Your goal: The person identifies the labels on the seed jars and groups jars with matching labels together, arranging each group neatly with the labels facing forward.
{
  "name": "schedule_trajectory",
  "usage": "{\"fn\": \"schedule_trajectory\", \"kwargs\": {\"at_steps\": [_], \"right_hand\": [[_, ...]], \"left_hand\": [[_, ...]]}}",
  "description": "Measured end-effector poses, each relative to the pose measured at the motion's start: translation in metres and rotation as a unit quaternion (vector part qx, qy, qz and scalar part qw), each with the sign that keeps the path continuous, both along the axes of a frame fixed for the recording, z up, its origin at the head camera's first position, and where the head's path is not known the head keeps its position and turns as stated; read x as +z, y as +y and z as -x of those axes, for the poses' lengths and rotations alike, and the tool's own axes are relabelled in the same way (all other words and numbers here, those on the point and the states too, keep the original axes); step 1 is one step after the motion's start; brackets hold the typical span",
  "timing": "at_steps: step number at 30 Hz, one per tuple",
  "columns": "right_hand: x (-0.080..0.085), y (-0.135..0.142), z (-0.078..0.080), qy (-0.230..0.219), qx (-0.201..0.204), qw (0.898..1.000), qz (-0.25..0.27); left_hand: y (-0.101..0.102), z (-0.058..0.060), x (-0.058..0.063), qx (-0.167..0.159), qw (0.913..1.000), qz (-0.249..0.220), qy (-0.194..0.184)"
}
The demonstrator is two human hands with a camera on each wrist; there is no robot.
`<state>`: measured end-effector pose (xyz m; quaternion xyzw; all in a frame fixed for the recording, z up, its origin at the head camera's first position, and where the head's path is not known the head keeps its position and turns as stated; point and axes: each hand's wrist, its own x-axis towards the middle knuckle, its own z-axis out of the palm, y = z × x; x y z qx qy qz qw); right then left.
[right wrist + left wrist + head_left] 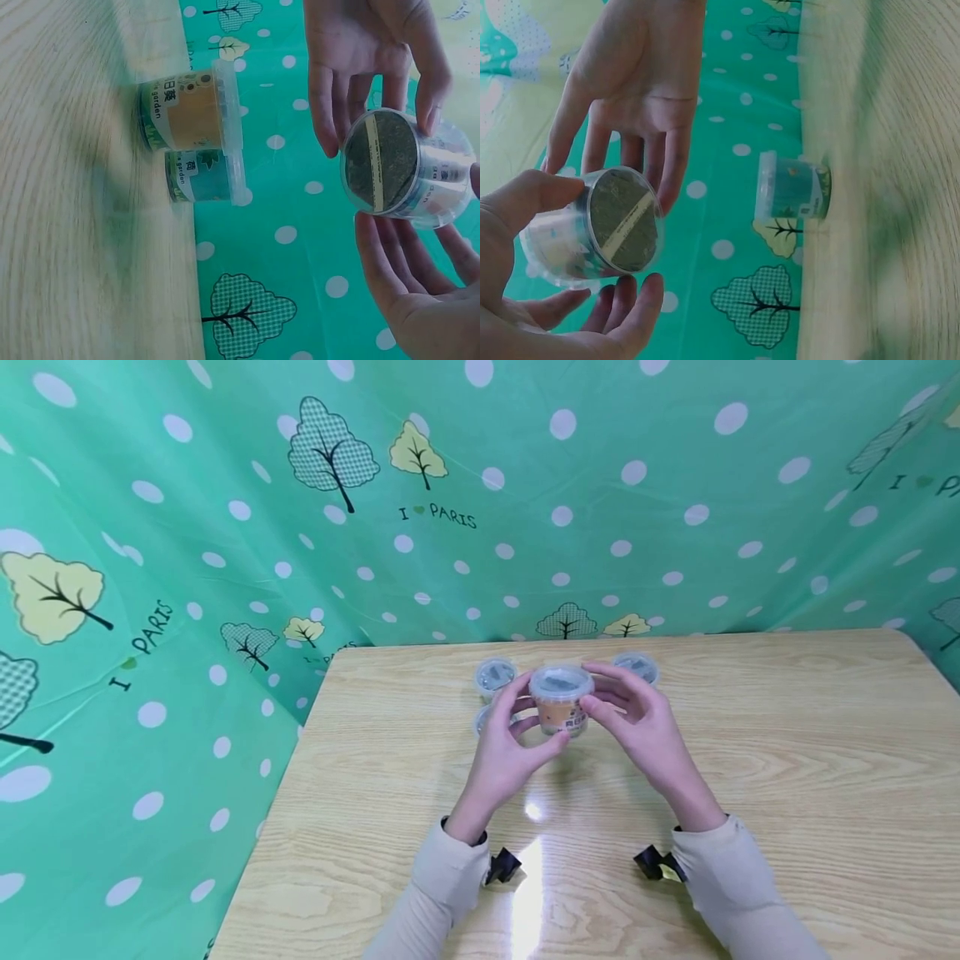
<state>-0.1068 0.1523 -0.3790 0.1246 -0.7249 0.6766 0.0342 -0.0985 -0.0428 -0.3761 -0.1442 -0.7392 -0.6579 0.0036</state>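
Observation:
Both hands hold a clear plastic cup (561, 703) with a translucent lid and an orange label, raised above the table. The left hand (510, 739) has its thumb low on the cup's front and its fingers around the left side. On the opposite side, the right hand (641, 718) keeps its thumb near the lid's rim, its fingers reaching behind. Dark soil-like filling and a pale printed strip show through the cup's base (626, 221) in the left wrist view. The right wrist view also shows the held cup (382, 161) between both hands.
Behind the left hand stand two lidded cups, a farther cup (495, 675) and a nearer, partly covered cup (482, 720). Another lidded cup (637, 667) is behind the right hand. A green patterned cloth (525, 527) hangs behind the wooden table (810, 760).

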Motion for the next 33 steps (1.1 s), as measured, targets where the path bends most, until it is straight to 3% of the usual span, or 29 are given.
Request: {"fn": "schedule_trajectory", "kwargs": {"at_steps": [12,19,28,33], "right_hand": [[0.0041,-0.0018,-0.0013,0.009,-0.001,1.0,0.023],[0.0054,-0.004,-0.0013,0.012,-0.01,1.0,0.002],[0.0064,-0.0031,0.0001,-0.004,0.009,0.999,-0.034],[0.0038,-0.0034,0.0008,-0.004,0.016,0.999,-0.029]], "left_hand": [[-0.001,0.0018,0.0062,-0.016,0.9997,-0.015,-0.007],[-0.0016,0.0057,0.0085,-0.022,0.9994,-0.025,0.0],[-0.0029,0.0082,0.007,-0.035,0.9986,-0.039,0.006],[-0.0023,0.0081,0.0047,-0.035,0.9982,-0.047,0.007]]}}
